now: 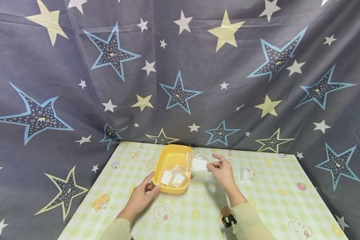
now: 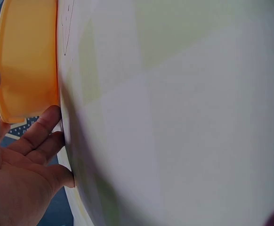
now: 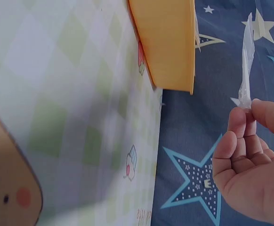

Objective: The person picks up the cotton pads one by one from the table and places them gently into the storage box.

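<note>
My right hand (image 1: 222, 170) pinches the edge of a small clear plastic bag (image 1: 200, 164) with a white piece in it, beside the right rim of a yellow tub. In the right wrist view, this bag (image 3: 246, 63) stands edge-on, raised from the thumb and fingertips. The yellow tub (image 1: 158, 166) sits on the table, with clear bags (image 1: 177, 180) holding white pieces in its near part. At the tub's near left corner, my left hand (image 1: 141, 198) touches the outer wall with its thumb and index finger. The left wrist view shows the remaining fingers (image 2: 45, 125) low by the tabletop.
Another clear bag (image 1: 246, 176) lies on the table to the right of my right hand. A green and white checked cloth (image 1: 276, 206) with cartoon prints covers the table. Behind it hangs a dark curtain (image 1: 198, 123) patterned with stars.
</note>
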A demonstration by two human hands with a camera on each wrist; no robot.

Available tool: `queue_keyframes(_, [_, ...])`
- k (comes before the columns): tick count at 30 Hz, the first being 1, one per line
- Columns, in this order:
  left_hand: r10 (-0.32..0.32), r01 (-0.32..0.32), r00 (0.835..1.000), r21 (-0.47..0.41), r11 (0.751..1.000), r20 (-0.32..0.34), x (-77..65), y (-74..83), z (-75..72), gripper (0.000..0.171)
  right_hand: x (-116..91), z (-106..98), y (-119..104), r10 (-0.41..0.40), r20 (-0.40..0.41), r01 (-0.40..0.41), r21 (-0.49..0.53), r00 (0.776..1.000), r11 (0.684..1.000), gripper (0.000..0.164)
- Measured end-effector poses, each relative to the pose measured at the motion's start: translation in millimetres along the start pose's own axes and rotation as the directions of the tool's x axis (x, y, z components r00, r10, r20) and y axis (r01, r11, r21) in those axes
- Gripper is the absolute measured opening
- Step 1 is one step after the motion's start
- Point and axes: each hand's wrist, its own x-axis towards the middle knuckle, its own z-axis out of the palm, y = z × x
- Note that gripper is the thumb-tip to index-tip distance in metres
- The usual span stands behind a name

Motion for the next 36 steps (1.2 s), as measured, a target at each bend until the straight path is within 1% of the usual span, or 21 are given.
queue_keyframes(10, [0.007,-0.007,1.000,0.006,1.000,-0.005,0.4,-2.3,0.0,0.079,10.4,26.3,-5.2,-0.026,0.028,0.026,-0.001,0.999,1.000,0.051])
queue_keyframes(17, [0.007,-0.007,1.000,0.001,1.000,-0.006,0.7,-1.6,-0.1,0.080,15.6,38.7,-9.6,-0.011,0.048,0.012,-0.021,0.999,1.000,0.051])
queue_keyframes(24, [0.011,-0.011,1.000,-0.009,1.000,-0.008,0.8,-1.3,-0.1,0.079,22.9,49.7,-10.1,-0.002,0.046,0.004,-0.046,0.999,0.999,0.050])
queue_keyframes(28, [0.014,-0.014,1.000,-0.011,1.000,-0.012,0.6,-0.5,-0.3,0.079,22.8,56.3,-11.1,-0.009,0.059,0.012,-0.062,0.998,0.998,0.050])
queue_keyframes(36, [0.016,-0.016,1.000,-0.017,1.000,-0.013,0.2,-1.1,-0.5,0.078,19.6,70.6,-9.2,0.013,0.089,-0.005,-0.089,0.996,0.996,0.051])
